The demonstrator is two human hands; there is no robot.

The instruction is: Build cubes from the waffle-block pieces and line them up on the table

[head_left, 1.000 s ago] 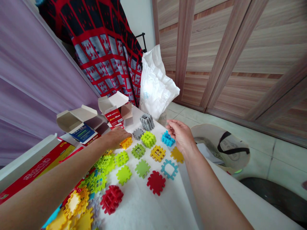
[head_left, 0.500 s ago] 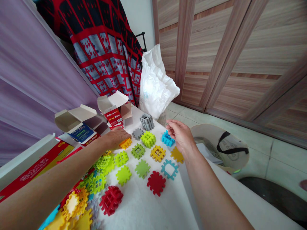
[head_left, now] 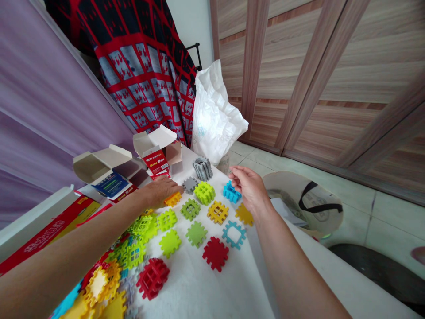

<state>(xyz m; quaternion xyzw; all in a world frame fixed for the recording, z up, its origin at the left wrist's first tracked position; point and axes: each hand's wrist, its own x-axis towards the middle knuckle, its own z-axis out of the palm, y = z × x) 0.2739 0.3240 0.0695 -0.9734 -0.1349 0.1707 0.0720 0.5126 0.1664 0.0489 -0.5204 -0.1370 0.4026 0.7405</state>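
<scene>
I have my left hand (head_left: 159, 191) laid flat over an orange block (head_left: 172, 199) at the far left of the tiles, fingers curled on its top and pressing it to the white table (head_left: 212, 292); it looks like a grip, though the palm hides most of it. My right hand (head_left: 250, 188) hovers just beside a blue block (head_left: 231, 192), fingers loosely bent and pinched on nothing that I can see. Between the hands sit a lime block (head_left: 204, 192) and a grey tile (head_left: 190, 184), with a grey cube (head_left: 202, 168) behind them. Nearer me lie single tiles in rows: green (head_left: 190, 209), yellow (head_left: 218, 212), a blue frame (head_left: 234, 234), red (head_left: 215, 253). A loose heap (head_left: 109, 274) fills the near left. I judge the step to be laying pieces out one by one, the orange one just now being set in its place. The next move, as I read it, calls for a clean lift of the fingers so the piece does not drag, then a reach to the heap
</scene>
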